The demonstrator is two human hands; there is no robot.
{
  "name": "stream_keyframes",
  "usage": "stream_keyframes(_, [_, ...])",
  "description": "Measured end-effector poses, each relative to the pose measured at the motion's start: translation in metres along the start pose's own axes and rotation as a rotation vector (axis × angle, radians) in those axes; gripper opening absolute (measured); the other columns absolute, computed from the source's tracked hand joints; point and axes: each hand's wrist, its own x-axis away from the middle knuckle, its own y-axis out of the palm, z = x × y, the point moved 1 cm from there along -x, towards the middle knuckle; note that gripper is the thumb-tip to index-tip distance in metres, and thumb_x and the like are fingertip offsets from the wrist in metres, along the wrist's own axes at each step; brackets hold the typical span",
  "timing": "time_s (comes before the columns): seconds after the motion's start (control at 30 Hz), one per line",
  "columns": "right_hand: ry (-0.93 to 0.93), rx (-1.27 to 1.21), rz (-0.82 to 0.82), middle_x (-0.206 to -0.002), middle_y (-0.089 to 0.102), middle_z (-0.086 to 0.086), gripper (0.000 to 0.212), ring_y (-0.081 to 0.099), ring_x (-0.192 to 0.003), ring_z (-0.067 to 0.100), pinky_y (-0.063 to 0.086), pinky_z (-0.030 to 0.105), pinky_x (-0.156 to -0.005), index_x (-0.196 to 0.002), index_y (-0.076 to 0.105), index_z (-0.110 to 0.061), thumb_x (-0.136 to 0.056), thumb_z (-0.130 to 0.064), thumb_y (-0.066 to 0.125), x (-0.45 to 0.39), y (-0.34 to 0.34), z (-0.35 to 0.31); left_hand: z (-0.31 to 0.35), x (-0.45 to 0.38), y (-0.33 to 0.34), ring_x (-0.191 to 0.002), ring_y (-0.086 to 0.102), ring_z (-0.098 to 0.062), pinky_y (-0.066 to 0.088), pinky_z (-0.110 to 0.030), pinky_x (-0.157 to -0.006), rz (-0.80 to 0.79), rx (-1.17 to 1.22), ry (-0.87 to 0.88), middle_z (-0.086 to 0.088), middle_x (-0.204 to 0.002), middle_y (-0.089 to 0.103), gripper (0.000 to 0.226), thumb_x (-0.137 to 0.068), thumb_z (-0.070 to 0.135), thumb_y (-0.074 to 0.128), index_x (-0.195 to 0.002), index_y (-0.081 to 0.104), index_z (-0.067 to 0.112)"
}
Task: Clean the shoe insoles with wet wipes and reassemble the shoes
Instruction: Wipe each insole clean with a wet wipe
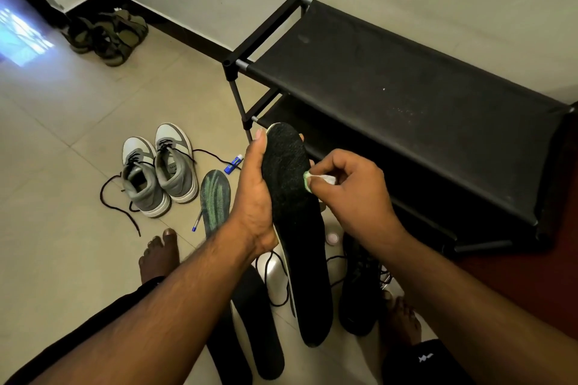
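Right now I'm wiping a black insole (292, 197) held upright over the floor, and the grip looks like the weak point.

My left hand (255, 194) wraps its left edge near the middle, fingers curled round it; my right hand (347, 187) pinches a small wad of wet wipe (316, 179) against the right edge. Pressing sideways there could, I judge, bend the long unsupported lower end or twist the insole free onto the black shoes (359, 284) below. Another insole (215, 201) lies near the grey sneakers (159, 169), left.
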Motion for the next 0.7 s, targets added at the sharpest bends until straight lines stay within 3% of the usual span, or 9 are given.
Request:
stream_keyframes(0.13, [-0.039,-0.015,-0.104,-0.072,0.068,0.000,0.009,0.059,-0.062,0.002,0.051,0.018,-0.060,-0.077,0.069,-0.011,-0.077,-0.004,0.075,0.008,0.008,-0.007,0.001,0.003,0.002,-0.075,0.070,-0.023,0.059,-0.035,-0.068,-0.027,-0.012,-0.018,-0.012,-0.084,0.068,0.067,-0.092,0.066,0.038,-0.082,0.077,0.013])
stream_keyframes(0.23, [0.007,0.017,-0.068,-0.072,0.068,0.001,0.009,0.060,-0.062,0.002,0.051,0.018,-0.060,-0.074,0.069,-0.011,-0.077,-0.005,0.076,0.005,0.003,-0.002,0.001,0.004,0.003,-0.081,0.067,-0.026,0.057,-0.039,-0.076,0.011,-0.013,-0.020,-0.016,-0.098,0.063,0.064,-0.088,0.068,0.044,-0.100,0.073,0.012])
stream_keyframes(0.37, [0.079,0.047,-0.050,-0.071,0.069,-0.006,0.014,0.065,-0.061,0.006,0.052,0.018,-0.057,-0.072,0.067,-0.017,-0.078,-0.006,0.075,-0.003,-0.006,0.004,0.004,0.000,0.000,-0.080,0.065,-0.025,0.056,-0.040,-0.074,0.001,-0.010,-0.012,-0.014,-0.101,0.058,0.067,-0.086,0.071,0.045,-0.117,0.064,0.014])
stream_keyframes(0.53, [0.037,-0.006,-0.217,-0.055,0.060,-0.015,0.013,0.053,-0.050,-0.004,0.040,0.008,-0.051,-0.071,0.068,-0.012,-0.076,-0.003,0.076,0.007,0.006,-0.006,0.006,0.002,-0.002,-0.079,0.065,-0.025,0.054,-0.038,-0.077,-0.009,-0.001,-0.008,-0.013,-0.091,0.063,0.065,-0.088,0.071,0.044,-0.095,0.072,0.012])
stream_keyframes(0.7, [0.058,0.041,-0.089,-0.065,0.066,-0.008,0.017,0.059,-0.056,-0.002,0.045,0.012,-0.053,-0.068,0.068,-0.016,-0.075,-0.004,0.077,-0.004,-0.004,0.003,0.004,-0.001,-0.003,-0.083,0.063,-0.026,0.053,-0.042,-0.077,-0.003,-0.004,0.002,-0.014,-0.100,0.059,0.068,-0.087,0.072,0.044,-0.117,0.065,0.014])
